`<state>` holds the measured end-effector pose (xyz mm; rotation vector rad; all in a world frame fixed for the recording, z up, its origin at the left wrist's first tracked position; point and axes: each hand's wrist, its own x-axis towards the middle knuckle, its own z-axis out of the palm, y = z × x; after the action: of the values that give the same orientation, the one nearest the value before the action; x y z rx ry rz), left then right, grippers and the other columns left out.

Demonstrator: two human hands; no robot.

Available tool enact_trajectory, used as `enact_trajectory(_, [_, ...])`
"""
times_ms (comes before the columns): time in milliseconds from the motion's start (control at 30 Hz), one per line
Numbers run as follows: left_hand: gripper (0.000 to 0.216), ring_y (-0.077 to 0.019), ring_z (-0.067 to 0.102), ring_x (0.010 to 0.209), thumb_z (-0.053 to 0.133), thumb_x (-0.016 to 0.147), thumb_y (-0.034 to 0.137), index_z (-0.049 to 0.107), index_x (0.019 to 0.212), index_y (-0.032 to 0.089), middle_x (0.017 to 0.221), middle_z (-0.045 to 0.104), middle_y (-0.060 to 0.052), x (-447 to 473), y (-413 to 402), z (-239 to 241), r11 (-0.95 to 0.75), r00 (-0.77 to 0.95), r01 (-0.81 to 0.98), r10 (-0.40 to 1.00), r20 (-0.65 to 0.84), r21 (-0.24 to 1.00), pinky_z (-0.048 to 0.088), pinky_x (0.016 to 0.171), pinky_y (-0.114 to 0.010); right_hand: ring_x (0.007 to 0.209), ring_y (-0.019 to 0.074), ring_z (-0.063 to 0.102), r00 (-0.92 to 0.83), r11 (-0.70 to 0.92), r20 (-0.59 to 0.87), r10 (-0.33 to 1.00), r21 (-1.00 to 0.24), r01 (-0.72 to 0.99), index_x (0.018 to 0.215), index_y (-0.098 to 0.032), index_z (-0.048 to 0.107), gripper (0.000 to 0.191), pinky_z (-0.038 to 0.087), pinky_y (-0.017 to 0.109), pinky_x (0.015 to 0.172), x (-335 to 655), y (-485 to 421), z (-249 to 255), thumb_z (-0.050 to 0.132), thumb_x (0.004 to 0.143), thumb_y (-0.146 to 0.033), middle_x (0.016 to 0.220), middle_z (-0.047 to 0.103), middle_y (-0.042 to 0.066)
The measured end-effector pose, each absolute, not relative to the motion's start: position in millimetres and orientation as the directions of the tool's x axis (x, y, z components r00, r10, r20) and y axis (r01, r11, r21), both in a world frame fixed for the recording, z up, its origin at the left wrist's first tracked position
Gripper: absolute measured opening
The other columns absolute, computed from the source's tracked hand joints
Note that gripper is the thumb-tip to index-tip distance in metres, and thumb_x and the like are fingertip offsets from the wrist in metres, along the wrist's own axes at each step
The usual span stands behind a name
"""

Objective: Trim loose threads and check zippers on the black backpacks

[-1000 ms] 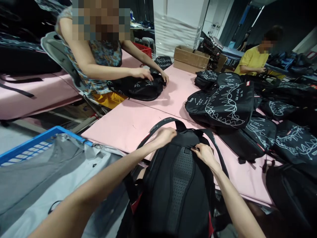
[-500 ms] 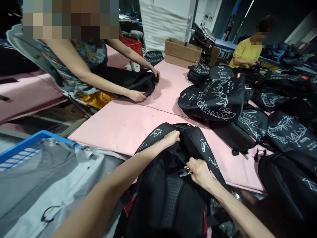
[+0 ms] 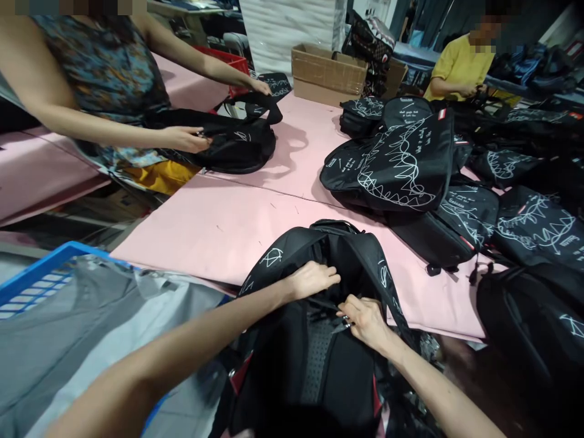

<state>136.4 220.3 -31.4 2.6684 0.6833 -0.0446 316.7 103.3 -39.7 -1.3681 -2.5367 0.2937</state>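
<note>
A black backpack (image 3: 347,377) lies in front of me with its padded back panel up and its top resting on the pink table. White scribbles mark its shoulder straps. My left hand (image 3: 314,280) is closed, its fingertips pinching black material between the straps, just below the top handle; the exact part is hard to make out. Close by on the right, my right hand (image 3: 365,319) grips small metal scissors (image 3: 340,328), the blades pointing left over the back panel. The fingers of that hand also touch the black material there.
Several printed black backpacks (image 3: 401,164) are piled on the pink table (image 3: 182,225) to the right. A blue crate (image 3: 68,252) with grey lining stands at left. Across the table, a co-worker (image 3: 109,79) handles another black backpack (image 3: 246,143). A cardboard box (image 3: 328,76) sits at the back.
My left hand has come down the backpack, nearer to my right hand, which still holds the scissors. The co-worker on the left has lifted a strap of their backpack.
</note>
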Motion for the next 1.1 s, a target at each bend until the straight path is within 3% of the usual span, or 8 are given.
enact_trajectory(100, [0.014,-0.0149,0.056,0.074,0.052,0.084,0.015,0.059,0.094,0.022,0.090,0.059,-0.004,150.7,231.4,-32.9,-0.939,0.978,0.209,0.196,-0.076,0.274,0.033,0.057,-0.025,0.057,0.0113,0.054,-0.555,0.560,0.094,0.826,-0.242,0.792,0.082,-0.018,0.061,0.016,0.036,0.025,0.054,316.5,110.7,-34.8,0.047,0.080,-0.009,0.074,0.057,0.000])
enact_trajectory(200, [0.010,-0.0134,0.053,0.066,0.053,0.083,0.014,0.061,0.078,0.018,0.088,0.061,-0.006,162.8,238.5,-38.8,-0.947,0.984,0.165,0.140,-0.108,0.276,0.030,0.054,-0.026,0.055,0.0112,0.054,-0.580,0.578,0.063,0.812,-0.222,0.785,0.081,-0.017,0.062,0.018,0.038,0.024,0.053,316.3,115.4,-29.8,0.047,0.079,-0.007,0.072,0.058,0.000])
enact_trajectory(333, [0.016,-0.0125,0.052,0.067,0.048,0.084,0.015,0.059,0.073,0.017,0.087,0.059,-0.005,160.9,239.7,-43.2,-0.882,0.958,0.284,0.275,-0.078,0.376,0.032,0.056,-0.025,0.067,0.0118,0.061,-0.556,0.540,0.085,0.827,-0.397,0.743,0.101,-0.019,0.062,0.038,0.045,0.022,0.061,324.1,125.1,-26.0,0.045,0.073,0.000,0.086,0.063,0.002])
enact_trajectory(467, [0.011,-0.0108,0.052,0.069,0.047,0.081,0.015,0.057,0.077,0.019,0.081,0.058,0.001,152.3,241.1,-40.9,-0.640,0.860,0.424,0.507,-0.062,0.640,0.034,0.061,-0.021,0.089,0.0144,0.063,-0.349,0.388,0.187,0.918,-0.595,0.703,0.104,-0.021,0.062,0.047,0.049,0.026,0.076,343.9,148.4,-20.2,0.038,0.071,0.002,0.099,0.064,0.004])
enact_trajectory(567, [0.012,-0.0110,0.050,0.063,0.046,0.075,0.010,0.052,0.069,0.018,0.067,0.054,0.002,151.5,240.2,-40.5,-0.498,0.767,0.503,0.634,-0.099,0.707,0.034,0.059,-0.021,0.087,0.0191,0.063,-0.238,0.275,0.137,0.962,-0.476,0.836,0.111,-0.020,0.059,0.034,0.049,0.031,0.075,355.0,166.7,-10.8,0.049,0.080,-0.013,0.096,0.065,0.006])
enact_trajectory(667, [0.013,-0.0110,0.048,0.056,0.044,0.071,0.006,0.050,0.067,0.018,0.060,0.051,0.002,152.1,236.1,-42.4,-0.422,0.678,0.575,0.725,-0.119,0.701,0.032,0.055,-0.022,0.085,0.0206,0.062,-0.254,0.263,0.069,0.965,-0.299,0.917,0.117,-0.018,0.053,0.037,0.047,0.031,0.072,356.1,178.8,-1.1,0.058,0.082,-0.030,0.098,0.065,0.007])
enact_trajectory(867, [0.020,-0.0110,0.050,0.053,0.044,0.066,0.003,0.049,0.077,0.019,0.060,0.054,0.003,148.9,227.5,-42.0,-0.253,0.529,0.636,0.831,-0.172,0.729,0.034,0.054,-0.021,0.083,0.0163,0.057,-0.444,0.437,-0.031,0.895,-0.135,0.889,0.093,-0.022,0.062,0.015,0.039,0.027,0.073,341.8,198.3,6.0,0.064,0.079,-0.024,0.091,0.061,0.002])
enact_trajectory(1100, [0.022,-0.0096,0.050,0.051,0.043,0.065,-0.001,0.047,0.074,0.019,0.058,0.053,0.004,146.5,222.8,-40.5,-0.158,0.482,0.624,0.849,-0.217,0.765,0.034,0.053,-0.021,0.079,0.0160,0.054,-0.633,0.622,-0.091,0.769,-0.119,0.773,0.084,-0.021,0.066,0.007,0.032,0.029,0.072,322.9,214.6,3.6,0.066,0.078,-0.022,0.083,0.061,0.002])
